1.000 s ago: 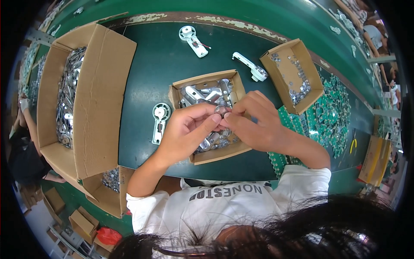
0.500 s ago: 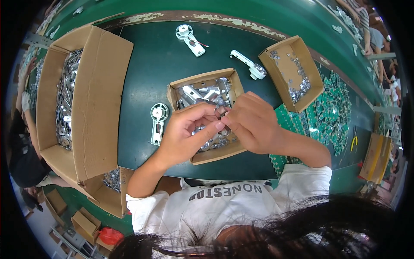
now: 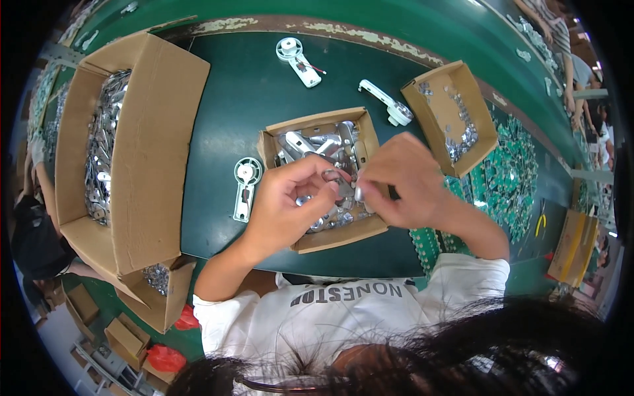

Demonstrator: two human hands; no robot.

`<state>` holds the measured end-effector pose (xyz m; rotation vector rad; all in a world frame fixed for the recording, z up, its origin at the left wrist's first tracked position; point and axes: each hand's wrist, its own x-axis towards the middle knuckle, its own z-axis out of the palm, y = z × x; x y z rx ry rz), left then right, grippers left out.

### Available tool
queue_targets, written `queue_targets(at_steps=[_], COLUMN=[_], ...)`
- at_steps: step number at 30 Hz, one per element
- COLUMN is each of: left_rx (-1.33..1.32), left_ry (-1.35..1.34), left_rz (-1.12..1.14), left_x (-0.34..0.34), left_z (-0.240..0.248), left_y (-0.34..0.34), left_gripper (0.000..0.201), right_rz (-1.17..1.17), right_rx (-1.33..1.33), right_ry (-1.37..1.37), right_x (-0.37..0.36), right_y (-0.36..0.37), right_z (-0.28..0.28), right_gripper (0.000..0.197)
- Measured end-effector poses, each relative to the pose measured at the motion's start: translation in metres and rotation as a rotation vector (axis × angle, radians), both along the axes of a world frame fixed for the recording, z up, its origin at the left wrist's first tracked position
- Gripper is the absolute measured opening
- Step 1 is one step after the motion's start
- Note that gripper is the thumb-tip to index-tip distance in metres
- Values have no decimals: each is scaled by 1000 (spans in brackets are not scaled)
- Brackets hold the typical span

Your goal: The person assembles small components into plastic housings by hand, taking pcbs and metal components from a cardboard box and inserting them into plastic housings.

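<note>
Over a shallow cardboard box (image 3: 340, 241) of shiny metal-looking parts, both my hands work close together. My left hand (image 3: 281, 198) is closed in a pinch on a small shiny ring-like part (image 3: 332, 175), partly covered by the fingers. A short gap away, my right hand (image 3: 403, 181) has its thumb and fingertips closed around a tiny silvery piece (image 3: 358, 192). Inside the box lie long silver handle-shaped covers (image 3: 298, 142) and smaller shiny bits. Left of my left hand lies a white fan body (image 3: 245, 188) with a round head.
Two more white fan bodies (image 3: 300, 63) (image 3: 389, 104) lie farther back. A tall carton (image 3: 155, 145) of metal parts stands left. At right are a small box (image 3: 432, 112) of silvery bits, green circuit boards (image 3: 512, 171) and yellow-handled pliers (image 3: 541, 223). Other people sit beyond both sides.
My hands were touching at the shiny part; now my right hand has drawn off to the right with a tiny silvery piece. My left hand has barely moved.
</note>
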<state>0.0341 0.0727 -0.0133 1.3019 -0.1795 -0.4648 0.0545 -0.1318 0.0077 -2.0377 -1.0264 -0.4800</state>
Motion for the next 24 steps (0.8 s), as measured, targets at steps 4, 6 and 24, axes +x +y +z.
queue_targets(at_steps=[4, 6, 24], left_rx=[180, 143, 48], left_ry=[4, -34, 33], left_rz=[-111, -136, -50], left_x=[1, 5, -3], left_z=[-4, 4, -2], left_y=[7, 5, 2], left_gripper=[16, 24, 27], right_rz=[-275, -410, -477], right_rx=[-70, -348, -715], right_ry=[-270, -256, 195], right_x=[69, 131, 402], right_y=[-5, -15, 150], right_z=[23, 27, -56], right_gripper=[11, 28, 44])
